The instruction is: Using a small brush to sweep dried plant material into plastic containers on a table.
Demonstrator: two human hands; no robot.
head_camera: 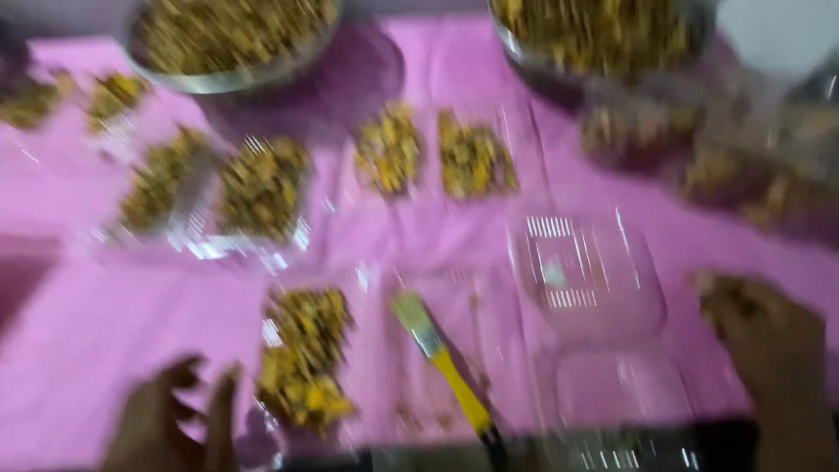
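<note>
While blurred, left hand [170, 419] beside filled tray [304, 363], right hand [769, 341] perhaps gripping food

I count 2 metal bowls of mix, one at top left [229, 39] and one at top right [603, 35], plus 1 yellow-handled brush [441, 358]. 1 empty open clear clamshell container [594, 288] sits by my right hand [773, 341]; my left hand [175, 419] makes 2 hands. Roughly 7 filled portions in clear trays on the pink cloth [79, 332]; blur hides the exact number at right.
</note>
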